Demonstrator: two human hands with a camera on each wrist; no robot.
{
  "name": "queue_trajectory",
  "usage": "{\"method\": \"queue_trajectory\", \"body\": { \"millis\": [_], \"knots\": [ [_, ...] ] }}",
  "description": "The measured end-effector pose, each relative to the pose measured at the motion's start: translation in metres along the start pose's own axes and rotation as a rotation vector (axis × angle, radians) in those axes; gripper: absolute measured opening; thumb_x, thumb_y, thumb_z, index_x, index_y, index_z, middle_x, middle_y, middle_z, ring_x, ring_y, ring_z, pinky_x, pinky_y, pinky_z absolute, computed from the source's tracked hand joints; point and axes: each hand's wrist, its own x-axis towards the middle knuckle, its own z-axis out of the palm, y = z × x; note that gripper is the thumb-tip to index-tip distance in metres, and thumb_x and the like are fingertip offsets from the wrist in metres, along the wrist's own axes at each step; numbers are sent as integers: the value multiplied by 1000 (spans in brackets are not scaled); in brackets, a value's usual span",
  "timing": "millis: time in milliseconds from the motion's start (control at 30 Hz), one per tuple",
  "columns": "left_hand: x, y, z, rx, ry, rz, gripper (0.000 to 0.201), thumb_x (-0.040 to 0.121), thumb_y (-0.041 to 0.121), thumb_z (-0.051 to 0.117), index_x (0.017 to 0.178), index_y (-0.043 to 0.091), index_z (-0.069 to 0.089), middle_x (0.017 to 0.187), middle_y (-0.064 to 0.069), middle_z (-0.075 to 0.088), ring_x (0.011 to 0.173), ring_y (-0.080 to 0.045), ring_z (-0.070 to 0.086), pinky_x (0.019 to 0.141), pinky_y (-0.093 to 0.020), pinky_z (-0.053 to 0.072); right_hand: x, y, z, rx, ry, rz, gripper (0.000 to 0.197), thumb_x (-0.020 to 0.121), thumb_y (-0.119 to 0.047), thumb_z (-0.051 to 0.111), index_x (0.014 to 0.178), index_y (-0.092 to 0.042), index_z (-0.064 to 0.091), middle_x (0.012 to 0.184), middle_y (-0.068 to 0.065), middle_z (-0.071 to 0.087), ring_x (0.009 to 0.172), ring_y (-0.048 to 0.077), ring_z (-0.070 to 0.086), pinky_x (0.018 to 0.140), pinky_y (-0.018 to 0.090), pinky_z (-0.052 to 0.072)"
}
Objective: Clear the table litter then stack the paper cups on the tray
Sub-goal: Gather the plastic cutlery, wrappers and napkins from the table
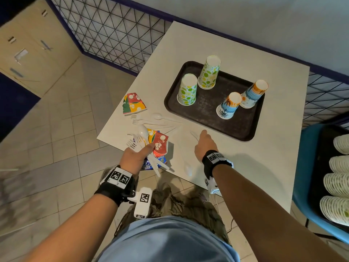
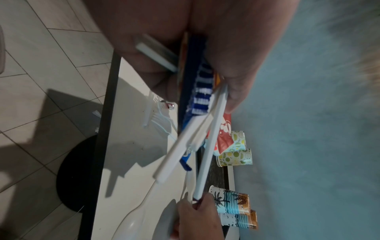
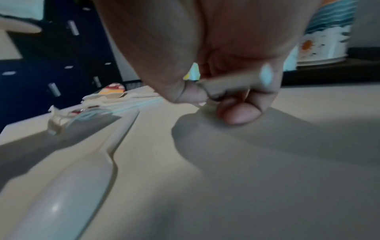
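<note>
Head view: the left hand (image 1: 138,155) grips a bundle of white cutlery (image 1: 138,140) and flattened wrappers (image 1: 159,142) at the desk's (image 1: 245,167) near edge. The right hand (image 1: 204,143), fingers curled, pinches a spoon (image 1: 194,135) just before the tray (image 1: 243,127), which carries four upturned cups (image 1: 187,89).

Left wrist view: fingers (image 2: 236,91) clamp the white handles and a blue wrapper (image 2: 197,100).

Right wrist view: thumb and fingertips (image 3: 240,113) meet at the desk, blurred; another spoon (image 3: 68,186) lies nearer.
</note>
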Motion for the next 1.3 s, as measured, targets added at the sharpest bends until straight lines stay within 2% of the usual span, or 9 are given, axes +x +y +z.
{"method": "queue_trajectory", "body": {
  "millis": [133, 233, 400, 567, 733, 800, 900, 1067, 1300],
  "knots": [
    [1, 1, 2, -39, -3, -12, 46, 77, 36, 86, 114, 12, 74, 110, -14, 81, 103, -40, 77, 101, -63, 56, -5, 5, -5, -27, -5, -162, 34, 97, -11, 44, 131, -14, 44, 132, 14, 51, 115, 41, 59, 96, 45, 49],
    [2, 1, 5, -51, -8, -22, 35, 89, 25, 82, 119, 10, 72, 111, -15, 81, 104, -41, 77, 102, -62, 56, -8, 2, 2, -181, -214, -432, 51, 91, -7, 45, 136, -32, 46, 126, 6, 50, 109, 35, 60, 98, 46, 51],
    [4, 2, 4, -51, -19, -36, 28, 93, 21, 78, 118, 11, 72, 112, -16, 81, 105, -42, 76, 101, -63, 56, -1, 5, 10, -414, -374, -406, 31, 91, -29, 51, 122, -34, 51, 113, 2, 52, 89, 31, 64, 84, 44, 56],
    [4, 2, 3, -68, -34, -19, 26, 92, 20, 79, 116, 15, 73, 112, -16, 80, 106, -43, 76, 100, -64, 56, 3, 36, -3, -449, -287, -424, 27, 93, -30, 63, 115, -25, 48, 112, 5, 53, 73, 26, 52, 77, 39, 53],
    [4, 3, 2, -80, -43, -14, 66, 65, 44, 89, 120, 12, 72, 110, -13, 82, 102, -41, 78, 98, -66, 57, -16, 70, -24, -365, -220, -394, 13, 99, -30, 57, 103, -18, 54, 105, 4, 50, 87, 32, 58, 77, 38, 45],
    [4, 3, 3, -80, -38, -8, 50, 76, 36, 88, 117, 12, 73, 108, -13, 82, 102, -40, 78, 99, -65, 57, -26, 74, -32, -143, -99, -371, 15, 95, -34, 54, 91, -19, 50, 90, 0, 49, 85, 29, 55, 72, 35, 36],
    [5, 4, 8, -63, -37, 12, 13, 90, 20, 81, 102, 17, 77, 107, -14, 82, 103, -40, 77, 102, -62, 56, -51, 48, -45, 174, 159, -379, 20, 95, -27, 61, 85, -13, 51, 75, -8, 49, 69, 11, 49, 65, 28, 32],
    [0, 12, 28, -47, -115, 56, 23, 84, 29, 84, 103, 17, 80, 105, -13, 82, 100, -37, 79, 102, -60, 57, -94, -42, -45, 508, 206, -506, 15, 94, -24, 68, 92, -29, 54, 81, -7, 61, 73, 11, 60, 65, 22, 47],
    [-1, 21, 34, -137, -128, 57, 29, 90, 24, 81, 116, 12, 77, 109, -16, 81, 100, -38, 78, 98, -59, 59, -94, -68, -30, 356, 308, -511, 8, 97, -33, 65, 100, -26, 63, 89, -6, 53, 76, 4, 50, 71, 22, 38]
  ]
}}
